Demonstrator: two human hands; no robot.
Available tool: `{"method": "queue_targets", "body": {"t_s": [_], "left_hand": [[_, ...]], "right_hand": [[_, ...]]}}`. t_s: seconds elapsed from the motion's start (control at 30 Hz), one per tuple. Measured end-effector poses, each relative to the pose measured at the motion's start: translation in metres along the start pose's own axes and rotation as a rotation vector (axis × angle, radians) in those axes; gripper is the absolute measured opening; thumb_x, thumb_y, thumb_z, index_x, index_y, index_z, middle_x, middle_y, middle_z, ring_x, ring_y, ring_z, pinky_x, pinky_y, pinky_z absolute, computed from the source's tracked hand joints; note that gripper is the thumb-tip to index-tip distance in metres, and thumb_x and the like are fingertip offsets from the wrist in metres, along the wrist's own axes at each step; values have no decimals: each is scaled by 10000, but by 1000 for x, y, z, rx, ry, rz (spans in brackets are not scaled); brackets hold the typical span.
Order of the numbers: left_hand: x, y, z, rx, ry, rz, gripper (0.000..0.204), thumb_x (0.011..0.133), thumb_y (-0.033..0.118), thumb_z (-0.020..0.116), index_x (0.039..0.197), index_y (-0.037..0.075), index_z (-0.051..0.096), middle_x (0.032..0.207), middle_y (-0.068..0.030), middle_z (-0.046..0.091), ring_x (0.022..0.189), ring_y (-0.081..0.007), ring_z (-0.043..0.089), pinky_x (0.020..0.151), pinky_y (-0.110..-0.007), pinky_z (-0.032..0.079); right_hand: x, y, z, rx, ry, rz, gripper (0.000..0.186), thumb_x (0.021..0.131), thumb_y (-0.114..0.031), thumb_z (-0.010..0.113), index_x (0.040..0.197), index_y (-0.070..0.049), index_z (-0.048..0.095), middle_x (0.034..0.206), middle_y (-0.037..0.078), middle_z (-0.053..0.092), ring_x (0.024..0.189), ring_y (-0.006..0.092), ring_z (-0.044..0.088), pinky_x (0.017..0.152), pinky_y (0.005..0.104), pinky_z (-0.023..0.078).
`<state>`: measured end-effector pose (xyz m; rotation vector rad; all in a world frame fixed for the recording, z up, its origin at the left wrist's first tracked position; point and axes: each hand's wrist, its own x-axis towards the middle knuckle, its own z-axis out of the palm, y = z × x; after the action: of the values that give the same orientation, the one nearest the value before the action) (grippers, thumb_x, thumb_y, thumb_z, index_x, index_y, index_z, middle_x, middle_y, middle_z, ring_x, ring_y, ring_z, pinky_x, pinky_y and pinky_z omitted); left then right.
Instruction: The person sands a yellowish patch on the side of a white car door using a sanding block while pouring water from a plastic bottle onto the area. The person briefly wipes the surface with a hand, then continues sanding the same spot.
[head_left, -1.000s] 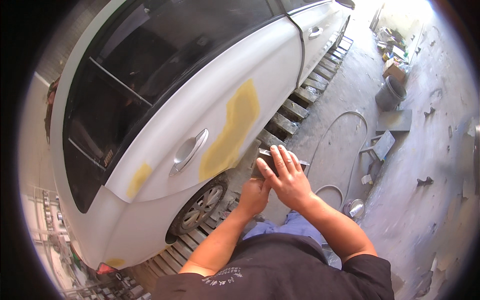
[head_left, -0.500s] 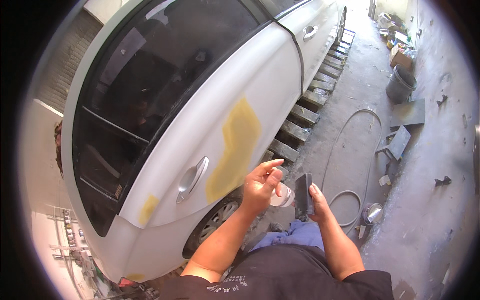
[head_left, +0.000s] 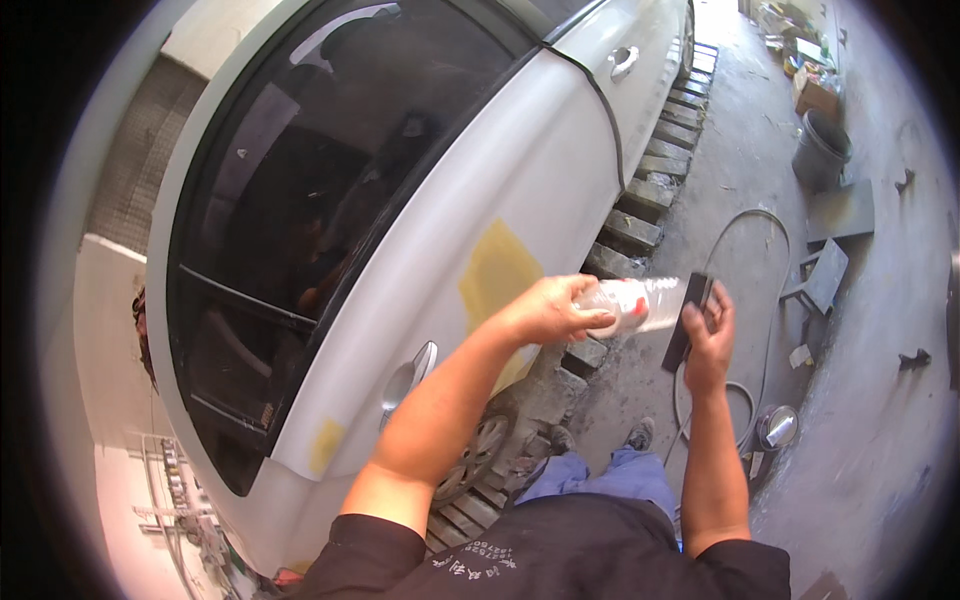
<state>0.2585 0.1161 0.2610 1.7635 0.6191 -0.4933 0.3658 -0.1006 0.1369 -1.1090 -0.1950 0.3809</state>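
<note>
My left hand (head_left: 552, 308) is wrapped round a clear plastic bottle (head_left: 632, 304) with a red mark on it. The bottle lies almost level, its ridged end pointing right. That end meets or nearly meets a dark flat block, which looks like a sanding block (head_left: 679, 340). Thumb and fingers of my right hand (head_left: 710, 345) grip this block by its right side, holding it steeply tilted. Left of my hands stands a white car (head_left: 540, 150) with a yellowish filler patch (head_left: 493, 272) on its door, partly covered by my left forearm. A smaller yellow patch (head_left: 325, 445) lies further back.
Slatted grating (head_left: 632, 232) runs along the car's side. A grey hose (head_left: 785, 250) loops on the concrete floor. By the right wall are a black bucket (head_left: 822, 150), a small stool (head_left: 822, 275), a cardboard box (head_left: 815, 93) and a tin can (head_left: 777, 427).
Both hands have moved forward and to the right. The bottle has swung nearly level, with its ridged end now at the block. My view has shifted slightly.
</note>
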Motion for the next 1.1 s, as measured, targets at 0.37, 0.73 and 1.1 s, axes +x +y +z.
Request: {"method": "queue_targets", "body": {"t_s": [0.37, 0.73, 1.1], "left_hand": [[6, -13, -76, -970, -128, 675, 689, 843, 246, 790, 1402, 36, 446, 1257, -64, 593, 1205, -205, 559, 1062, -376, 448], [-43, -116, -209, -238, 398, 854, 799, 815, 325, 834, 1456, 128, 398, 1421, -119, 477, 1326, -315, 478, 1138, -479, 363], [-46, -117, -237, 91, 437, 822, 795, 823, 331, 811, 1456, 120, 379, 1467, -177, 439, 1382, -405, 427, 1164, -542, 338]], "right_hand": [[-12, -84, 214, -343, -474, -872, 870, 785, -204, 851, 1473, 14, 363, 1399, 146, 520, 1290, 228, 526, 1099, 377, 398], [-75, 184, 198, -451, -151, 106, 722, 918, -293, 685, 1484, -25, 323, 1392, 280, 504, 1291, 414, 511, 1083, 451, 407], [-81, 264, 246, -409, -114, -339, 663, 859, -99, 691, 1448, -6, 401, 1477, 277, 426, 1331, 425, 446, 1089, 504, 382]]}}
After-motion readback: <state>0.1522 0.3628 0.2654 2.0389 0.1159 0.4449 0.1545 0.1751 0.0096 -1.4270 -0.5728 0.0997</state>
